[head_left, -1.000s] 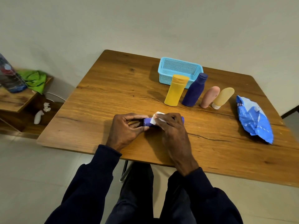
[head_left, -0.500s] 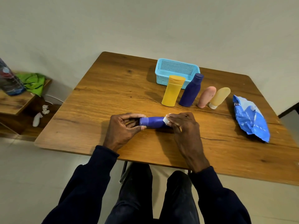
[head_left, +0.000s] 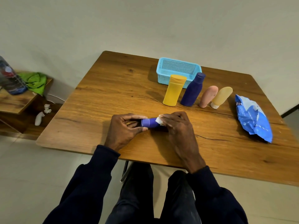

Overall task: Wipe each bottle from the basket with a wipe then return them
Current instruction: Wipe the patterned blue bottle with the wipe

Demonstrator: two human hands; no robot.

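A small purple bottle (head_left: 149, 122) lies on its side near the front of the wooden table (head_left: 105, 94). My left hand (head_left: 124, 128) pinches its left end between thumb and fingers. My right hand (head_left: 176, 125) covers the bottle's right part and presses a white wipe (head_left: 159, 121) against it. A light blue basket (head_left: 178, 68) stands empty at the back. In front of it stand a yellow bottle (head_left: 174, 90), a dark blue bottle (head_left: 192, 91), a pink bottle (head_left: 207, 96) and a tan bottle (head_left: 221, 97).
A blue pack of wipes (head_left: 252, 118) lies at the table's right side. Left of the table a low wooden shelf (head_left: 14, 102) holds a green cloth (head_left: 34, 81) and a large plastic bottle (head_left: 9, 78). White scraps (head_left: 42, 113) lie below it.
My right hand slid the wipe rightward along the purple bottle, then back a little to the left. My left hand kept its hold on the bottle's end.
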